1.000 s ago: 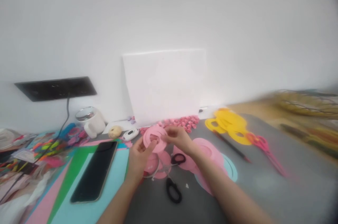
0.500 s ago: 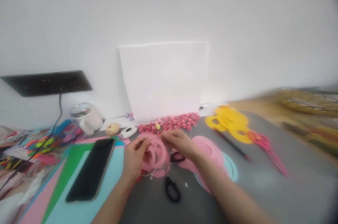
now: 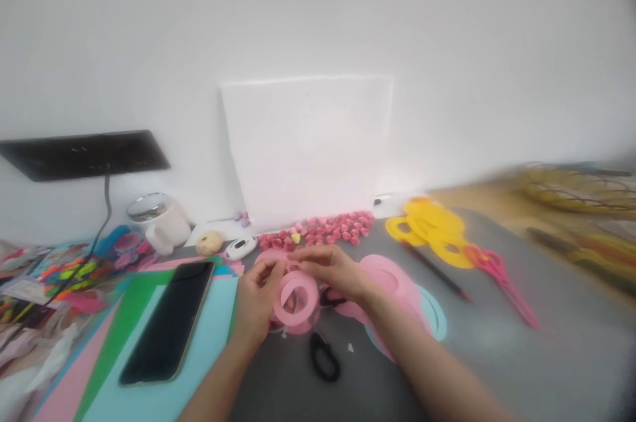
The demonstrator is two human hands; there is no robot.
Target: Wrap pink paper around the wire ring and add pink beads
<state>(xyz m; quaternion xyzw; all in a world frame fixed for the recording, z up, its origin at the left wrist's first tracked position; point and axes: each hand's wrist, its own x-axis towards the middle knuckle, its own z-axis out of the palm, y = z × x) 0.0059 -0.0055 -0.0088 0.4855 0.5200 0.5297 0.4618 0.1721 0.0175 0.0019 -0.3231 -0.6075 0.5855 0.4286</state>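
Left hand [image 3: 255, 303]: thumb and forefinger pinching pink paper ring [image 3: 313, 303] at upper edge
Right hand [image 3: 340, 273]: fingertips close beside the left ones, at the ring's top; exact hold obscured
Ring position: between the hands, hanging below the fingertips, over grey bench [image 3: 278, 382]
Black-handled scissors [image 3: 317, 342]: on bench, one loop partly behind right hand
Phone [image 3: 169, 322]: lying on coloured sheets [image 3: 213, 322], left of left hand
Pink scissors [image 3: 514, 297]: handle touching yellow cutouts [image 3: 432, 226]

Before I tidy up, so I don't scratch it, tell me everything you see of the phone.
The phone is a long rectangle with a black, glassy front and thin pale rim. It lies flat, screen up and dark, slantwise on a light blue sheet and a green sheet, left of the left hand. No hand touches it.
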